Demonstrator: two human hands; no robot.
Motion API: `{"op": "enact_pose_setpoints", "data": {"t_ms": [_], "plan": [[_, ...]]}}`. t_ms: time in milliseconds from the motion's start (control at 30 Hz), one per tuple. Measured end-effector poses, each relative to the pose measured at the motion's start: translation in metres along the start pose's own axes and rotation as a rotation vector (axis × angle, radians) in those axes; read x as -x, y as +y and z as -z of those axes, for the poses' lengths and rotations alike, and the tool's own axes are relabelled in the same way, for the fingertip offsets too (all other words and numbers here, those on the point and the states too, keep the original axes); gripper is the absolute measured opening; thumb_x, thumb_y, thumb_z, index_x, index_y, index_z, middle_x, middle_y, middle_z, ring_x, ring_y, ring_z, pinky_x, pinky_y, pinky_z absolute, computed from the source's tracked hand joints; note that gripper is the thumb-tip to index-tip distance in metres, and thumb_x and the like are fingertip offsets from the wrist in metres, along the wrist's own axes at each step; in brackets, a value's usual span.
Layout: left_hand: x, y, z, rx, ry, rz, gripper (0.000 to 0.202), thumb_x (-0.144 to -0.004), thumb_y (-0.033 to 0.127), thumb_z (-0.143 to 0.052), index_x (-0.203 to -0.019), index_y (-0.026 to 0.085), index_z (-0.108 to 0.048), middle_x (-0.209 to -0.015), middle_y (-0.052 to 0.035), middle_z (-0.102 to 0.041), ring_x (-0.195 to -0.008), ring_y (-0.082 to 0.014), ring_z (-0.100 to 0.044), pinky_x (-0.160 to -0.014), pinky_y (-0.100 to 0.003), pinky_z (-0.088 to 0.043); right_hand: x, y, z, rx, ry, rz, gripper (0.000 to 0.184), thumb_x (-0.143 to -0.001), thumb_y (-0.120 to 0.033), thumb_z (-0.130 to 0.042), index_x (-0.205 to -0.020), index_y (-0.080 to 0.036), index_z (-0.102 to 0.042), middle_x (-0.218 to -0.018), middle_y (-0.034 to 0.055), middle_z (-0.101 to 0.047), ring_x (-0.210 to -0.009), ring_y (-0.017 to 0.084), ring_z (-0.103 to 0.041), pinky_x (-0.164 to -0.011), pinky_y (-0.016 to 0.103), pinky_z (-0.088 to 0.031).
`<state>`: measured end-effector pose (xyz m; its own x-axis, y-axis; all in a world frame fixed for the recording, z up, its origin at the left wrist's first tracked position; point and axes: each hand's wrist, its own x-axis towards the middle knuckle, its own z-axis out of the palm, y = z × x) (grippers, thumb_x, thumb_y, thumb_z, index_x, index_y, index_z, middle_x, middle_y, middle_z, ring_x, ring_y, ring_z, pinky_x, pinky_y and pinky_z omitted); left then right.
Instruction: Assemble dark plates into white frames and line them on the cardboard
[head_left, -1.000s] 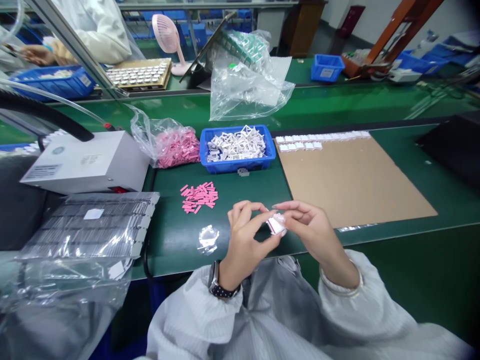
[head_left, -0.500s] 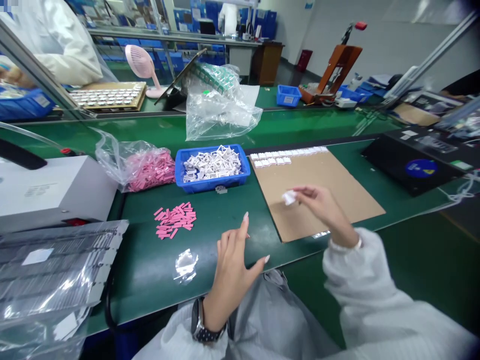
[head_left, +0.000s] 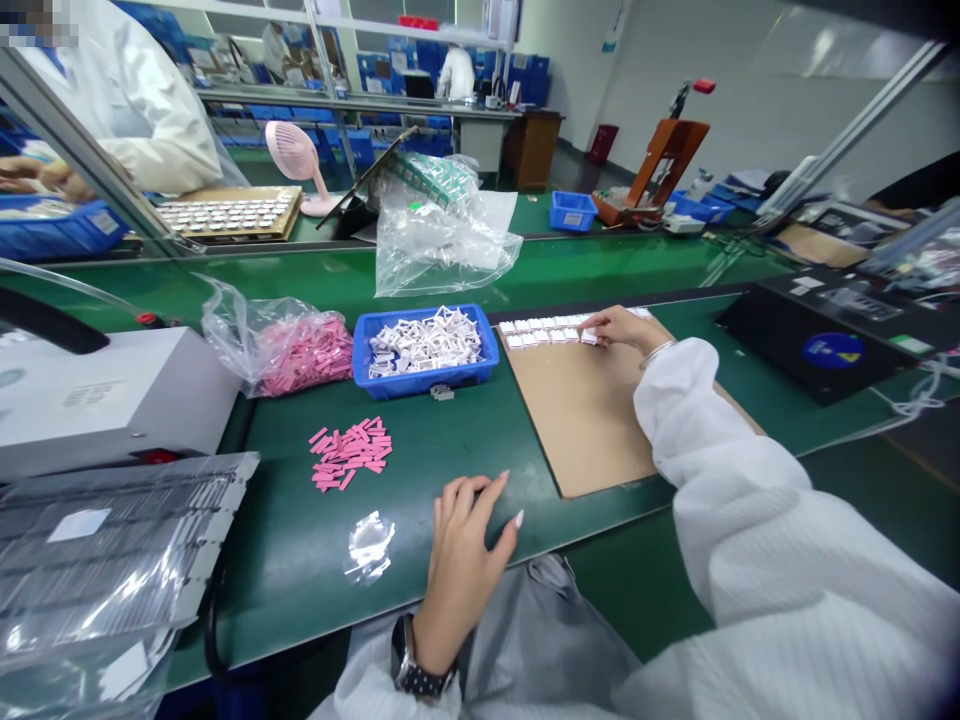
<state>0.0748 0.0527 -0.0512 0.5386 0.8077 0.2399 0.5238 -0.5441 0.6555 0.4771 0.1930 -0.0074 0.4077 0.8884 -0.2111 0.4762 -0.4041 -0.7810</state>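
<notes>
Rows of small white parts [head_left: 544,328] are set out along the far edge of a brown cardboard sheet [head_left: 577,430], their long axis running left to right. The far row is the longer one. The right end of the near row is touched by the fingertips [head_left: 587,327] of the right hand [head_left: 619,328], which is much the nearer hand, reached in from the right with its white sleeve [head_left: 739,500] laid across the sheet. Whether a part is pinched there cannot be told. The hands are held well apart: the left hand [head_left: 465,545] is kept low on the green bench mat [head_left: 300,570], left of the sheet and by the near edge of the mat, open with nothing seen in it, and a wristwatch [head_left: 415,670] is worn on that wrist. Just left of the rows stands a blue tray [head_left: 420,382] heaped with white frame-shaped parts [head_left: 425,342]. Loose pink strips [head_left: 349,452] are scattered nearer the left hand, and a scrap of clear film [head_left: 370,545] lies beside them. More pink strips are packed in a clear plastic bag [head_left: 277,352] left of the tray. At far left, a co-worker in a white coat [head_left: 142,110] is seen beyond a glass partition.
</notes>
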Motion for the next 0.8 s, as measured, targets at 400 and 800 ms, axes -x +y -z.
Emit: {"op": "enact_pose_setpoints", "data": {"t_ms": [400,800], "plan": [[0.0,0.003,0.002,-0.001,-0.006,-0.001,0.028,-0.089,0.023,-0.051,-0.116,0.02,-0.06,-0.103,-0.0084,-0.061,-0.103,-0.0238,-0.051,-0.085,-0.041,-0.042,-0.003,0.014,-0.003,0.097,0.194,0.035,0.02,-0.091,-0.029,-0.058,-0.1,-0.011,-0.061,-0.09,0.0033,-0.063,-0.072,0.01,-0.061,-0.063,0.026,-0.054],[0.003,-0.001,-0.003,0.015,-0.009,-0.033,0.028,-0.09,0.022,-0.05,-0.116,0.019,-0.058,-0.103,-0.0081,-0.06,-0.104,-0.0246,-0.047,-0.087,-0.043,-0.039,-0.003,0.026,-0.022,0.072,0.377,0.109,0.021,-0.091,-0.031,-0.057,-0.099,-0.012,-0.061,-0.091,0.0028,-0.064,-0.074,0.011,-0.062,-0.066,0.028,-0.054]]}}
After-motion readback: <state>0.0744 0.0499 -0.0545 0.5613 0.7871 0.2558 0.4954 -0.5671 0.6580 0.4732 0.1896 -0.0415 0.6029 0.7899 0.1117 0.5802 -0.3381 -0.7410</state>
